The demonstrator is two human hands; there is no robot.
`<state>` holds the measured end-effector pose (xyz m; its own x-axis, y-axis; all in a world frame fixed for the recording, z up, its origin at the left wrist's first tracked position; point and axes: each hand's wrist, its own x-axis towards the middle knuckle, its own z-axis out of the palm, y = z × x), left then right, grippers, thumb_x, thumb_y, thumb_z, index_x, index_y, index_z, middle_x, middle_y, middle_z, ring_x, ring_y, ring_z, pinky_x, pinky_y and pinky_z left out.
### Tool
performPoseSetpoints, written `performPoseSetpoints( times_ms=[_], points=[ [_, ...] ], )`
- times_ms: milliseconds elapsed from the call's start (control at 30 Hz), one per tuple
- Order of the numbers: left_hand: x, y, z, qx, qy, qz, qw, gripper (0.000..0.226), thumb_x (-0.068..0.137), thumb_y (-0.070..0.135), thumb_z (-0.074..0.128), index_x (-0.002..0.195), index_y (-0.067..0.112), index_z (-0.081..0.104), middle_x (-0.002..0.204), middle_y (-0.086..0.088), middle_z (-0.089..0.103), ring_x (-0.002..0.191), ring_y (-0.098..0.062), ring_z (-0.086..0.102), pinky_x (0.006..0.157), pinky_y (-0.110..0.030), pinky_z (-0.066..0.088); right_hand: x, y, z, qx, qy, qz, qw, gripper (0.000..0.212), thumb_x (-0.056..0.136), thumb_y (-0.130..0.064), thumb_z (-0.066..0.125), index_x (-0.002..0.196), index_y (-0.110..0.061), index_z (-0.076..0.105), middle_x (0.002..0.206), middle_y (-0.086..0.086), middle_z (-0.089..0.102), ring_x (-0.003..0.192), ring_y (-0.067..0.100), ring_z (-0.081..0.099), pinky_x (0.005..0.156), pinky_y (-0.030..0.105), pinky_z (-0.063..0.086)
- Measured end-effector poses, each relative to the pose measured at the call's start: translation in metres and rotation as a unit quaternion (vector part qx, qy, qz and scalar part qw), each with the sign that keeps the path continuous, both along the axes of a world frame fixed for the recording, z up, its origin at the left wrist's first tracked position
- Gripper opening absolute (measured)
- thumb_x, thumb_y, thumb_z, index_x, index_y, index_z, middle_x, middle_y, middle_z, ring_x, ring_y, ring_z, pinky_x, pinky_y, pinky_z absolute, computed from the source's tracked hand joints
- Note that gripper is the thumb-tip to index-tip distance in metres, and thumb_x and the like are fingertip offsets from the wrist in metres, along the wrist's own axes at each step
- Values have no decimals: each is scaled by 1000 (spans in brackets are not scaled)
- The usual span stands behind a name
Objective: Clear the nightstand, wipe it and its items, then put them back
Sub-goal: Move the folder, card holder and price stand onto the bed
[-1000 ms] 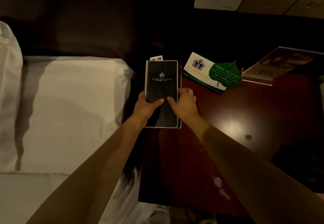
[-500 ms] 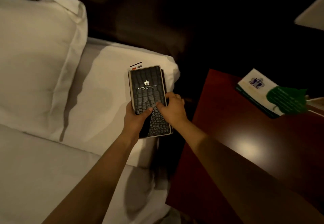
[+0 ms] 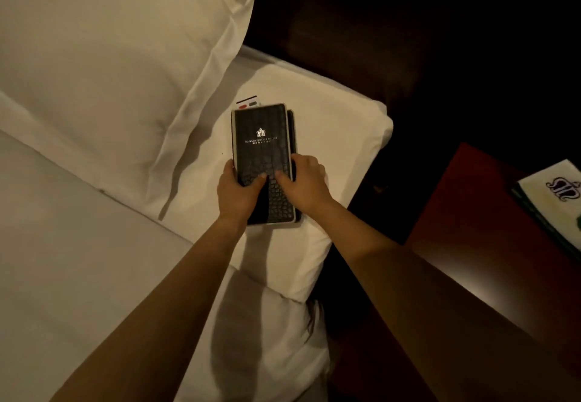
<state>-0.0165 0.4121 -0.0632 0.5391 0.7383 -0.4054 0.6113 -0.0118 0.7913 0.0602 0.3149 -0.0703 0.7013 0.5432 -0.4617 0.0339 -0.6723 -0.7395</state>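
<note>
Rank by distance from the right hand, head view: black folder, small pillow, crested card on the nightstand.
1. black folder: gripped at its near end by the right hand.
2. small pillow: directly beneath the folder and hand.
3. crested card: far off to the right, on the nightstand.

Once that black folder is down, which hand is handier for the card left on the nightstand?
Right, probably. The right hand holds the folder on its nightstand side, nearer the card; the left hand would cross over.
</note>
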Motion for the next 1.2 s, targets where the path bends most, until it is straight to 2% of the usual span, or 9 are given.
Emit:
performPoseSetpoints(
  times_ms=[67, 167, 333, 467, 567, 800, 900, 1067, 1200],
  points=[
    [5, -2, 3, 98, 29, -41, 994, 47, 84, 18, 65, 127, 8, 48, 126, -13, 59, 117, -28, 56, 102, -45, 46, 4, -8, 2, -18, -41, 7, 999, 58, 93, -37, 49, 141, -9, 32, 140, 17, 38, 129, 32, 31, 107, 36, 25],
    [16, -13, 11, 230, 91, -119, 962, 60, 87, 22, 59, 142, 11, 36, 144, -14, 43, 132, -31, 40, 111, -44, 34, 18, -28, 9, -79, -108, 5, 991, 67, 91, -45, 49, 144, -12, 27, 144, 15, 33, 129, 33, 29, 106, 42, 28],
    [45, -46, 25, 314, 107, -287, 899, 61, 92, 30, 53, 146, 15, 31, 152, -11, 34, 139, -31, 29, 113, -46, 28, 45, -85, 25, -179, -157, 0, 971, 73, 88, -47, 52, 146, -17, 19, 153, 12, 21, 135, 33, 23, 110, 41, 24],
    [72, -87, 32, 303, 63, -385, 870, 54, 94, 31, 49, 144, 15, 36, 149, -9, 41, 137, -29, 34, 112, -37, 27, 52, -149, 37, -207, -150, -53, 965, 70, 89, -44, 53, 145, -15, 21, 150, 13, 25, 134, 34, 26, 109, 42, 28],
    [90, -127, 34, 273, 36, -422, 864, 55, 94, 30, 50, 144, 14, 36, 147, -8, 44, 134, -28, 38, 110, -33, 26, 49, -204, 45, -232, -146, -112, 955, 69, 89, -43, 54, 143, -11, 25, 145, 15, 31, 132, 33, 29, 107, 42, 32],
    [131, -219, 34, 200, 11, -498, 844, 64, 93, 33, 51, 148, 14, 26, 147, -10, 42, 137, -29, 33, 112, -37, 29, 40, -312, 50, -306, -150, -210, 916, 66, 90, -46, 50, 139, -6, 30, 138, 17, 39, 128, 34, 35, 104, 42, 35],
    [148, -256, 31, 156, 11, -517, 842, 66, 93, 32, 53, 149, 16, 23, 147, -10, 42, 137, -29, 34, 111, -40, 34, 37, -344, 53, -284, -131, -303, 900, 59, 89, -41, 55, 130, -3, 38, 132, 18, 43, 122, 34, 41, 100, 44, 42],
    [176, -307, 28, 102, 19, -538, 837, 68, 95, 26, 51, 151, 15, 14, 154, -10, 29, 142, -27, 28, 112, -40, 32, 36, -379, 49, -236, -144, -441, 854, 51, 87, -32, 60, 121, 1, 40, 125, 20, 44, 113, 35, 48, 89, 47, 49],
    [188, -331, 27, 83, 22, -527, 845, 63, 96, 18, 48, 150, 12, 17, 148, -14, 39, 134, -31, 41, 107, -43, 40, 40, -390, 34, -164, -123, -460, 864, 64, 85, -28, 64, 133, -1, 32, 132, 19, 41, 122, 33, 45, 100, 45, 45]
  ],
)
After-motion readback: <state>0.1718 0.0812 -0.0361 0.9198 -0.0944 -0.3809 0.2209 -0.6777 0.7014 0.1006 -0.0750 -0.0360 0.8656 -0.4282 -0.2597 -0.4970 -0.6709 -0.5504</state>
